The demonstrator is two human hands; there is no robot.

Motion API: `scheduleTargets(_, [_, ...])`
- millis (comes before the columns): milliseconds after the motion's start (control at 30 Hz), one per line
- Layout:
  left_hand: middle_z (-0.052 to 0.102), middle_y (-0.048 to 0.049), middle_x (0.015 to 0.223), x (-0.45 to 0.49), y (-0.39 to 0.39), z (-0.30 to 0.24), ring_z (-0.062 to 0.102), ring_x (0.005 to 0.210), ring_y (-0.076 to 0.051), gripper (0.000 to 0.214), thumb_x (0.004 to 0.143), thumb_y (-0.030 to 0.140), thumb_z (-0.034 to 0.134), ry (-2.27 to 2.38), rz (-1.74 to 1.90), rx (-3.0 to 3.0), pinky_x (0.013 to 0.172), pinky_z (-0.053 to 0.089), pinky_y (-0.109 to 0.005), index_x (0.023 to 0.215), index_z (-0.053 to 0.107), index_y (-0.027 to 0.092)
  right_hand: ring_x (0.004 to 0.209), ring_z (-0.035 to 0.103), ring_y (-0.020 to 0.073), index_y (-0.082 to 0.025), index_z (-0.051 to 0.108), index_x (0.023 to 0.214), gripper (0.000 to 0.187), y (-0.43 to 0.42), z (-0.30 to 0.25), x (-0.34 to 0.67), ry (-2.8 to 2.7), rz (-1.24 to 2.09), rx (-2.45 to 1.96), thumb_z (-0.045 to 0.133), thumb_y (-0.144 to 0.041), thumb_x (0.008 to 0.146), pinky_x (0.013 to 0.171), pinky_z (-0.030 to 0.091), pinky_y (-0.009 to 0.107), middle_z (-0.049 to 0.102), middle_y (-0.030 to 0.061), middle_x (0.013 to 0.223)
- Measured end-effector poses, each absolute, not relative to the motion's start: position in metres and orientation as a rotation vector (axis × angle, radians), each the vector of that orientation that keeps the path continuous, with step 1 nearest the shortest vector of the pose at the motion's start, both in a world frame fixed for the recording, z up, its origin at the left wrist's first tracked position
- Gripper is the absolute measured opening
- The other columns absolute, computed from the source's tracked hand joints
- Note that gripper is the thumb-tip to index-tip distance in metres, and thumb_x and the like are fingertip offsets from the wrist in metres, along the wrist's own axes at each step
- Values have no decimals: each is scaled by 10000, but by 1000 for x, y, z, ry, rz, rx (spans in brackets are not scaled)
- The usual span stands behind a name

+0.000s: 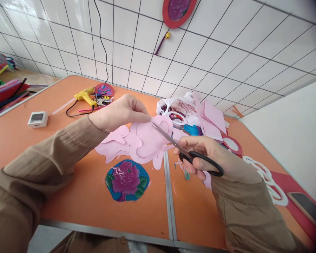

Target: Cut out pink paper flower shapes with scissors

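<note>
Just above the glossy rose disc point(127, 180), the left hand point(118, 112) pinched the top edge of the floppy pink paper point(144, 140). The right hand point(208, 158) was closed through the black loops of the steel scissors point(173, 142), blades barely parted. The tips lay near that pinch, so a nick seemed possible, and the limp sheet might have buckled off its curved line.

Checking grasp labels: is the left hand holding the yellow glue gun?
No: the left hand pinches the pink paper, the right hand holds scissors, and the glue gun lies on the table behind.
</note>
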State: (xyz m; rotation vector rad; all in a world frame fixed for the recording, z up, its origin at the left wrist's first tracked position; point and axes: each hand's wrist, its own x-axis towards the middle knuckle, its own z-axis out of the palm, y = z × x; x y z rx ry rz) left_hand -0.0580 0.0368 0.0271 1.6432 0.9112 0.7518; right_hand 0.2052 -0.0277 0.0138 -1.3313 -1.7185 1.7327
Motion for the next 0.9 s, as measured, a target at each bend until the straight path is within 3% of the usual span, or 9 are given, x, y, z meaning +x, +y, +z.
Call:
scheduleTargets(333, [671,-27,586,-60,38,26,612,567,-118,143,738,141,646,911,768,1697,511,464,-212,616,719,141,419,569,109,-177,632,873,431,-28,14,202,-1693,1659,-1362,822,-459,606,336,448,180,572,-34,532])
scheduleTargets(900, [661,-27,560,-60,36,32,583,543,-101,154,724,102,642,915,752,1654,497,450,-194,585,706,123,338,461,59,-171,638,877,347,-28,14,200,-1674,1659,-1392,772,-344,608,317,418,179,563,-47,529])
